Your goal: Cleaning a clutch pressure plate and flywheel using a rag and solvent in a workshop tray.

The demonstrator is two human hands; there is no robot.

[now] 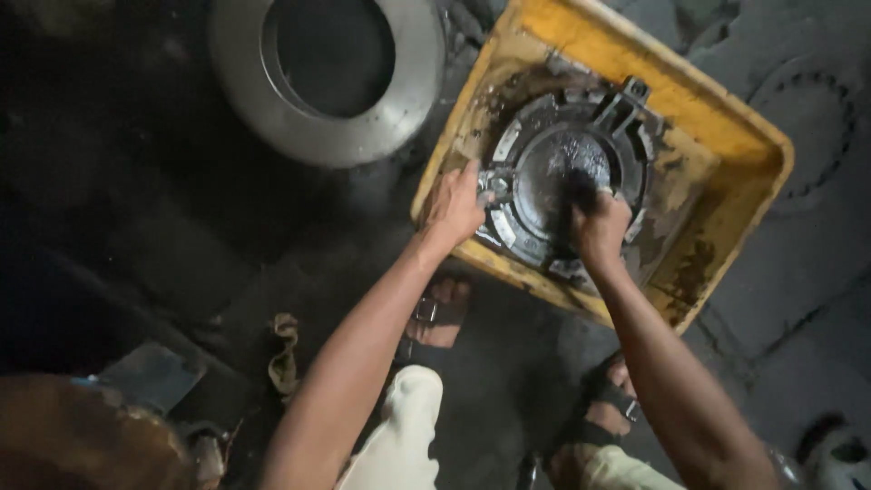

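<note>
Greasy hands (454, 207) (599, 227) on round metal part (562, 172)

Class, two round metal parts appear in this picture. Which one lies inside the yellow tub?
The dark, greasy round part under both hands lies in the yellow tub. The other, a shiny silver ring, lies outside on the dark floor, upper left, untouched.

round dark metal part (562, 177) | greasy | flat in yellow tub (726, 136)

tub (726, 118): yellow, black-stained | round part (562, 172): dark grey | ring (331, 77): silver-grey
</note>
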